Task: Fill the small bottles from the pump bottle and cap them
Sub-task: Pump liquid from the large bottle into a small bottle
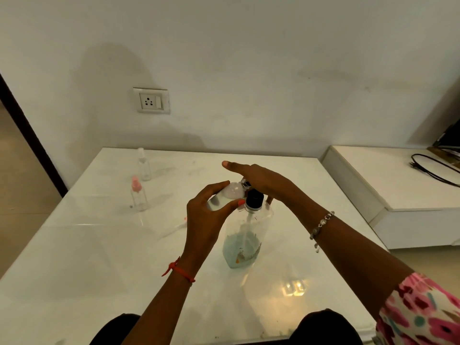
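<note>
Well, the person is seated at a glossy white table point(99, 257) with both hands raised over the pump bottle point(245, 240), which stands upright near the middle of the tabletop. It is a large clear bottle with a black collar point(254, 199) at its neck and only a shallow pool of bluish liquid at the bottom.

The left hand point(209, 212) is wrapped round a small clear bottle point(224, 197), thumb on the near side and fingers over the far side. It holds the bottle tilted, with the mouth up against the pump's nozzle. The right hand point(258, 178) lies across the top of the pump head with its fingers stretched out rather than curled round it, the forefinger pointing off to the left.

Over on the left of the table, well apart from the hands, two more small bottles stand upright: a pink-capped bottle point(138, 195) nearer me, and a clear-capped bottle point(143, 165) just behind it. Between them and the pump bottle something thin and clear lies flat on the table, too faint to name.

A red thread point(179, 270) circles the left wrist and a beaded bracelet point(322, 224) the right. On the wall behind there is a socket plate point(151, 100), and on the low white unit point(398, 190) to the right lies a black cable point(433, 170).
</note>
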